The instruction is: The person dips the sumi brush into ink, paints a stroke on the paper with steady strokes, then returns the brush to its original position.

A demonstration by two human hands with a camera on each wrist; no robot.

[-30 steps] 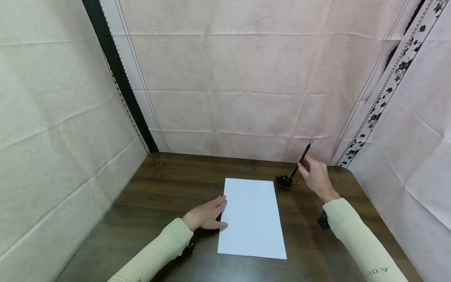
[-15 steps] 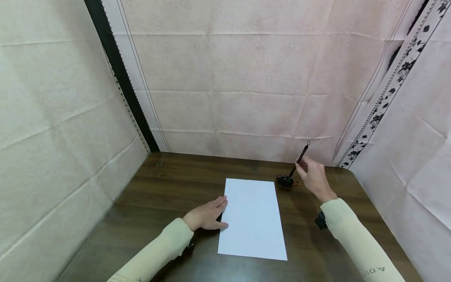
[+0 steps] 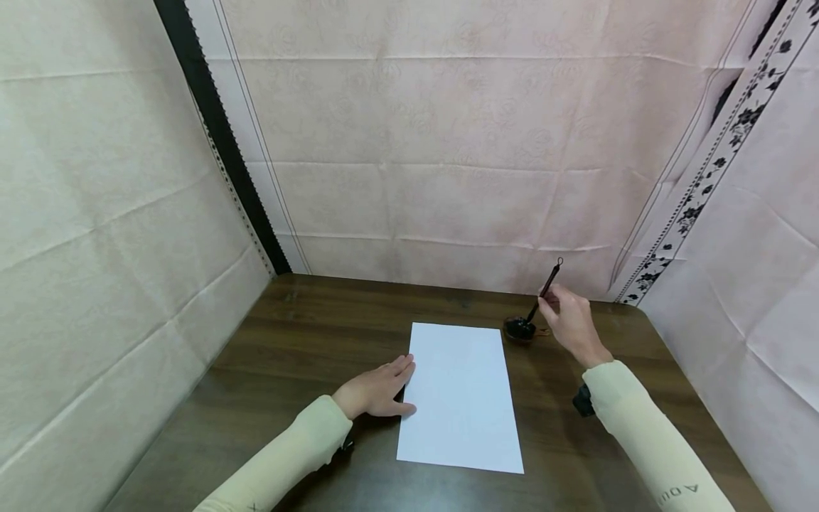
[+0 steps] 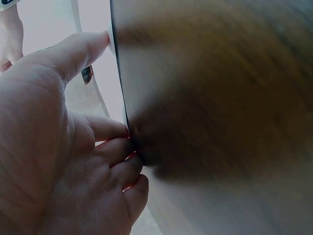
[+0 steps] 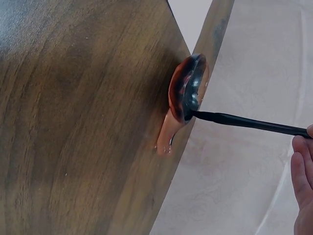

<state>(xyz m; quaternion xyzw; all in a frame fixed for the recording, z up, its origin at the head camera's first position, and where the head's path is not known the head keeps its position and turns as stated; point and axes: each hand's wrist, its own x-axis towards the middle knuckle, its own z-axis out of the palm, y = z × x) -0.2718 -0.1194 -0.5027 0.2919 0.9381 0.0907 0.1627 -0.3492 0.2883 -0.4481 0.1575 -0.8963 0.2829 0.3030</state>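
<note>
My right hand [image 3: 569, 320] pinches a dark writing brush [image 3: 550, 282] by its handle, the hanging loop at the upper end. Its tip touches the black ink in a small reddish-brown, spoon-shaped dish [image 5: 183, 90] with a short handle. In the head view the dish [image 3: 519, 330] sits just off the top right corner of a white sheet of paper [image 3: 461, 398]. No marks show on the paper. My left hand [image 3: 377, 390] rests along the sheet's left edge, fingertips and thumb on the paper. The left wrist view shows its thumb [image 4: 83, 49] at the paper edge.
The brown wooden table [image 3: 275, 398] carries the paper and dish. Pale cloth hangs behind it [image 3: 416, 178] and along both sides, close to the table edges. The dish stands near the back edge.
The brush and right hand have shifted very slightly left relative to the dish, with the tip staying at the ink. The left hand keeps its place on the paper; the head view drifts slightly.
</note>
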